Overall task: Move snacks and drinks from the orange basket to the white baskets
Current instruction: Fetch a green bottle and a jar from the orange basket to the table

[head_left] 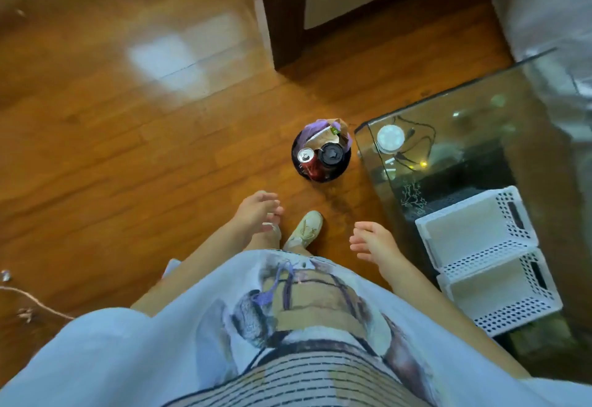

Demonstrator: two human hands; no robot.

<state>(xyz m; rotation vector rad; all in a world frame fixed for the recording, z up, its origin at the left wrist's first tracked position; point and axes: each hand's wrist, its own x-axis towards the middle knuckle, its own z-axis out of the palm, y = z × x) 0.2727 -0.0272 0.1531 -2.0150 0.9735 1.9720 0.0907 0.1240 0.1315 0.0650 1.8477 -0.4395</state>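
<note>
1. Left hand (259, 211): held in the air above the wooden floor (128, 150), fingers loosely bent, grasping nothing; blur hides finer detail.
2. Right hand (373, 241): also in the air, just beside the near edge of the glass worktop (474, 112), fingers relaxed and spread, grasping nothing.
3. Basket (321, 154): a round, dark-looking container standing on the floor just beside the worktop's corner, ahead of both hands and apart from them; its orange colour cannot be confirmed from this view.
4. Contents of the basket: a red drink can (309, 161) with silver top, upright at the near left; a cup with a dark lid (331, 154) touching it on the right; a purple snack packet (315, 128) and a brown paper packet (339, 132) behind them.
5. White baskets (487, 256): two perforated plastic baskets side by side on the near right part of the worktop, touching; nothing visible inside either.
6. Other items: a round white disc (390, 138) and black cables (416, 137) at the worktop's near-left corner; one light shoe (306, 228) on the floor between the hands; pale printed garment (288, 326) fills the lower frame.
</note>
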